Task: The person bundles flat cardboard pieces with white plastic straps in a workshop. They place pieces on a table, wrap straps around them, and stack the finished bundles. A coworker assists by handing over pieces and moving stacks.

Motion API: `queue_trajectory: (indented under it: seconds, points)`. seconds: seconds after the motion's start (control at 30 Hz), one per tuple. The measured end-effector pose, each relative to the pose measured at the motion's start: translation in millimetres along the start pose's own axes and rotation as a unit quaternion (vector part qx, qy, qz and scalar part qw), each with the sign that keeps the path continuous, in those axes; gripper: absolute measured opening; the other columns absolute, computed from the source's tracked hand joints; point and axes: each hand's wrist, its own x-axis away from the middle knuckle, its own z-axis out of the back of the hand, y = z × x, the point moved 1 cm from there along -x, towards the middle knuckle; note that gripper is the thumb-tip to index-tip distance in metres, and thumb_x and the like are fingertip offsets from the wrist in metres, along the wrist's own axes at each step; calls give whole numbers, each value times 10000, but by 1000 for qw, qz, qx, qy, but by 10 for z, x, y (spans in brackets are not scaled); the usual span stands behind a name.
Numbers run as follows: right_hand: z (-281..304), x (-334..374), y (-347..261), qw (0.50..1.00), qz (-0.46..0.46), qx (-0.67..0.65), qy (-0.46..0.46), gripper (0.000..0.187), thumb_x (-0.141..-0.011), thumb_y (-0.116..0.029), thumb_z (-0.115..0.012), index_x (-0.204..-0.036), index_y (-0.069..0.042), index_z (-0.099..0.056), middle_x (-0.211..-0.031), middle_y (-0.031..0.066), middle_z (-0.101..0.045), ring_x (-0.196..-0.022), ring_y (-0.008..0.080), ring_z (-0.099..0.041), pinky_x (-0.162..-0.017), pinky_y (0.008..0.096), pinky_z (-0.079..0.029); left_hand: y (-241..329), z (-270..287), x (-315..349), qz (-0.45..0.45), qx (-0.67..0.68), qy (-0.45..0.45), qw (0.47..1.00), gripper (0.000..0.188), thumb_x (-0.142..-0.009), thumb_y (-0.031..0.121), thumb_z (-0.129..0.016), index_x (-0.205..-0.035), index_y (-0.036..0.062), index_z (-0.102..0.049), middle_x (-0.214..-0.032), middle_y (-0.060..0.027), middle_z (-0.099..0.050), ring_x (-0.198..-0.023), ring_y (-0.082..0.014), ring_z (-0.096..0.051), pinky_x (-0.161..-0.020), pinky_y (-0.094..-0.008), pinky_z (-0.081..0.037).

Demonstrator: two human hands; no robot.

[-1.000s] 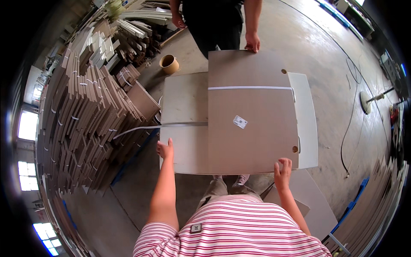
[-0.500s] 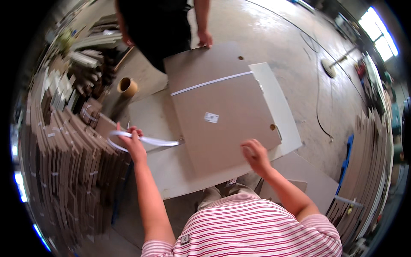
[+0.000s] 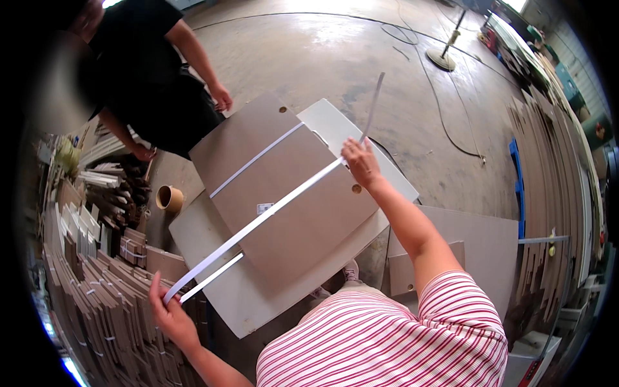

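A stack of brown flat panels (image 3: pixel 290 219) lies slanted before me on a larger white board (image 3: pixel 235 309). One white strap (image 3: pixel 258 160) runs round its far part. A second white strap (image 3: pixel 271 211) stretches across the top, passing over part of a small label. At the near left, my left hand (image 3: pixel 174 319) is closed on the folded loop of this second strap, off the stack's edge. My right hand (image 3: pixel 362 164) grips the same strap at the stack's right edge, its loose end pointing up past the fingers. The strap's lower run goes under the stack.
A person in black (image 3: pixel 148 77) stands beyond the stack at the left, hands off it. Strapped brown panels (image 3: pixel 97 303) crowd the left side; a cardboard tube (image 3: pixel 169 198) stands near them. More panels (image 3: pixel 548 193) lean at the right. A hose (image 3: pixel 445 135) lies on the floor.
My right hand has moved to the stack's far right edge, drawing the strap across the top. My left hand still holds the loop. The other person's hand has left the stack.
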Motion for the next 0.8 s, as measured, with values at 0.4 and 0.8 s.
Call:
queue_trajectory:
  seconds: [0.4, 0.8]
  points:
    - [-353, 188, 1024, 892, -260, -301, 213, 139, -906, -74, -536, -986, -49, -647, -800, 189, -665, -745, 350, -672, -650, 399, -523, 654, -357, 283, -31, 94, 33, 995, 404, -895, -100, -514, -1283, 10, -536, -1013, -64, -570, -937, -158, -570, -895, -278, -463]
    - [-672, 508, 442, 894, -240, -342, 163, 323, -854, -156, -649, -1146, -45, -566, -1107, 183, -639, -1018, 324, -625, -832, 400, -501, 585, -466, 297, -12, -17, -33, 999, 483, -815, -92, -569, -1280, 36, -546, -1076, -99, -588, -1031, -220, -559, -954, -347, -423]
